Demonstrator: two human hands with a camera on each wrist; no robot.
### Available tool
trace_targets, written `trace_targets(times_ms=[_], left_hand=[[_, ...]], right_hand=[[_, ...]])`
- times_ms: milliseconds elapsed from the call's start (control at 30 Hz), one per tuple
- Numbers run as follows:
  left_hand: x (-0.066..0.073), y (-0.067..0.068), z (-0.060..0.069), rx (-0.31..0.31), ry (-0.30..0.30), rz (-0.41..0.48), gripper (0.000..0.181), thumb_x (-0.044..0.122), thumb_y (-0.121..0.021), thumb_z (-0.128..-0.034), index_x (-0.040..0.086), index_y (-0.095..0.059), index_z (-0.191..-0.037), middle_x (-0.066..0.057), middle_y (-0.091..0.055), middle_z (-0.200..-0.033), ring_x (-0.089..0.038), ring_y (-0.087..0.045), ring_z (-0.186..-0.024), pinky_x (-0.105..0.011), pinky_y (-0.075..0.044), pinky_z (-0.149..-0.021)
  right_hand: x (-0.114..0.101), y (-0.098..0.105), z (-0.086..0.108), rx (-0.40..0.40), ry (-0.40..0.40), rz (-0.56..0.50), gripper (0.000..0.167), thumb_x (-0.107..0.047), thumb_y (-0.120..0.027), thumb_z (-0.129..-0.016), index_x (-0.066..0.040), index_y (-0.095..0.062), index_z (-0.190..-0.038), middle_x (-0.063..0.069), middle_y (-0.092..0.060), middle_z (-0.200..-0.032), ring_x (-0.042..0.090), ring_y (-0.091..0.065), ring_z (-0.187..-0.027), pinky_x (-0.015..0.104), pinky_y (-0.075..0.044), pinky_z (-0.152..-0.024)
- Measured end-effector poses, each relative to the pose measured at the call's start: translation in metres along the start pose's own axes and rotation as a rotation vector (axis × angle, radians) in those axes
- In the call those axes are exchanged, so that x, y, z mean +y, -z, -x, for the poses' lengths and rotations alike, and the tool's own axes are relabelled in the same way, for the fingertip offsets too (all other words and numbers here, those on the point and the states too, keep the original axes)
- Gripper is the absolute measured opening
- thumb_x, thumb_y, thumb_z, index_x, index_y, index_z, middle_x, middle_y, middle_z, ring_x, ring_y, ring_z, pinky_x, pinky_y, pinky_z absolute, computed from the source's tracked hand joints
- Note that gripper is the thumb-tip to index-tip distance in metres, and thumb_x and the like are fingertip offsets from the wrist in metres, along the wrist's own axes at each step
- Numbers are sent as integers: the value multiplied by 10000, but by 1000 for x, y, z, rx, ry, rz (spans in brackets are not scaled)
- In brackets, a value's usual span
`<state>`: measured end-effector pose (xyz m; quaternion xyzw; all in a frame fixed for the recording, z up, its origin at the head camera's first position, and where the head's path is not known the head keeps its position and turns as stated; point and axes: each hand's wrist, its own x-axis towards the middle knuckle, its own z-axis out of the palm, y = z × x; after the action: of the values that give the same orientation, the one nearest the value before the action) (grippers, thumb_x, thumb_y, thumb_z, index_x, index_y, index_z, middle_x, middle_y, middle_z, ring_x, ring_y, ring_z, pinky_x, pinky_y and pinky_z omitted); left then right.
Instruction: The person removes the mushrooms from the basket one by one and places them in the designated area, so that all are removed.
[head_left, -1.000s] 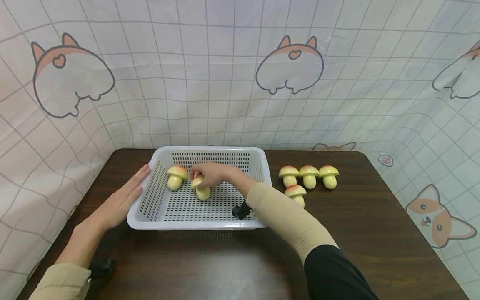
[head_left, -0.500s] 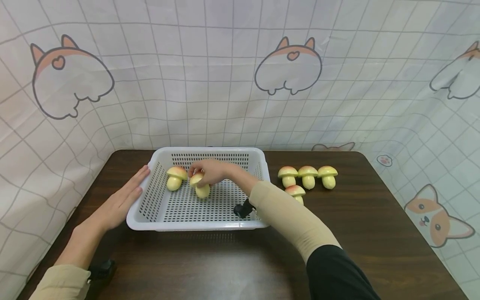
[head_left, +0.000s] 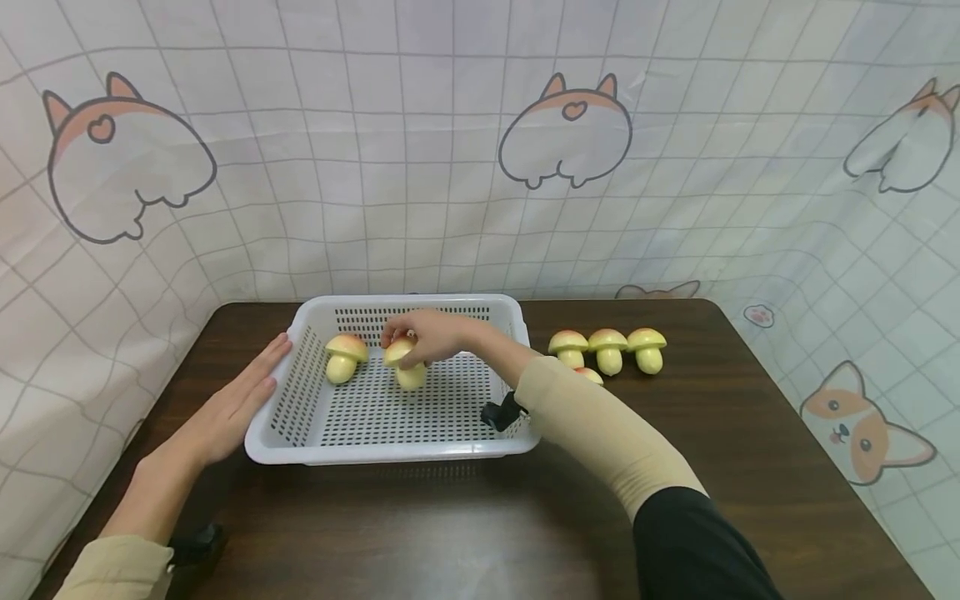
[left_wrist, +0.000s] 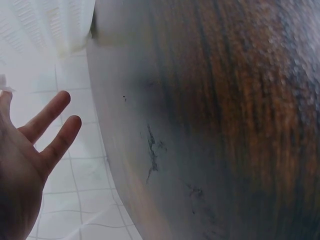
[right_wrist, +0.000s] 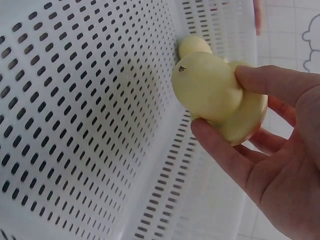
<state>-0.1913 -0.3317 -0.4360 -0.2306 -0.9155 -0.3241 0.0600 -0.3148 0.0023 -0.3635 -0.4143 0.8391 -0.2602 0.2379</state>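
Observation:
In the head view a white perforated basket (head_left: pixel 390 451) stands on the dark wooden table. My right hand (head_left: pixel 435 333) reaches into it and grips a yellow toy mushroom (head_left: pixel 410 377) by its reddish cap. The right wrist view shows thumb and fingers around that mushroom (right_wrist: pixel 205 85), its rounded stem end facing the camera. Another toy mushroom (head_left: pixel 343 358) is in the basket to the left. My left hand (head_left: pixel 225 414) lies with straight fingers against the basket's left side. In the left wrist view, the left hand (left_wrist: pixel 25 150) has its fingers spread.
Right of the basket, several toy mushrooms stand in a row, among them the rightmost mushroom (head_left: pixel 647 350). One more mushroom (head_left: pixel 591 375) in front is mostly hidden behind my right sleeve. A white gridded cloth (head_left: pixel 420 192) with corgi drawings hangs behind the table (head_left: pixel 450 533).
The right hand and its mushroom have risen slightly inside the basket. The head view has shifted a little, and the right sleeve covers more of the front mushroom. The left hand stays at the basket.

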Motion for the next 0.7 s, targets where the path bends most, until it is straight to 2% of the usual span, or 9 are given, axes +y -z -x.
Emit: trace_targets(times_ms=[200,433,500,567,700], left_hand=[[0,-1,0,1,3,-8,578,200,-378,-1113,218,-189,-1658,-58,-97,-1720,-482,-254,-1473,-748,-337,-962],[-2,-1,2,7,7,18,578,199,-376,-1111,226,-193,-1658,-11,-81,-1723,-438,-210,-1501,-734,-296,-1010],[-2,-1,2,16,-3,23,575,187,-375,-1111,221,-199,-1657,-8,-86,-1722,-401,-202,-1509,-643,-287,-1079],[-3,-1,2,22,-17,31,574,175,-375,-1110,214,-201,-1656,-11,-92,-1721,-359,-193,-1516,-478,-260,-1138],[-3,-2,2,30,-41,38,574,162,-373,-1109,204,-204,-1656,-8,-96,-1720,-260,-180,-1525,-169,-167,-1083]], right_hand=[[-1,6,14,14,24,10,354,-82,-730,-931,-104,-635,-1271,86,-619,-1268,196,-600,-1053,290,-555,-748],[2,13,31,49,56,28,350,-125,-732,-935,-132,-637,-1272,51,-628,-1267,184,-589,-1068,305,-506,-846],[3,17,35,62,66,36,340,-130,-731,-935,-143,-637,-1262,41,-631,-1259,176,-585,-1066,305,-487,-867],[4,20,40,73,68,34,336,-128,-729,-936,-140,-639,-1259,33,-636,-1248,175,-585,-1054,308,-484,-867],[6,24,50,89,69,23,321,-136,-730,-929,-149,-651,-1239,10,-643,-1215,173,-583,-1016,314,-488,-843]])
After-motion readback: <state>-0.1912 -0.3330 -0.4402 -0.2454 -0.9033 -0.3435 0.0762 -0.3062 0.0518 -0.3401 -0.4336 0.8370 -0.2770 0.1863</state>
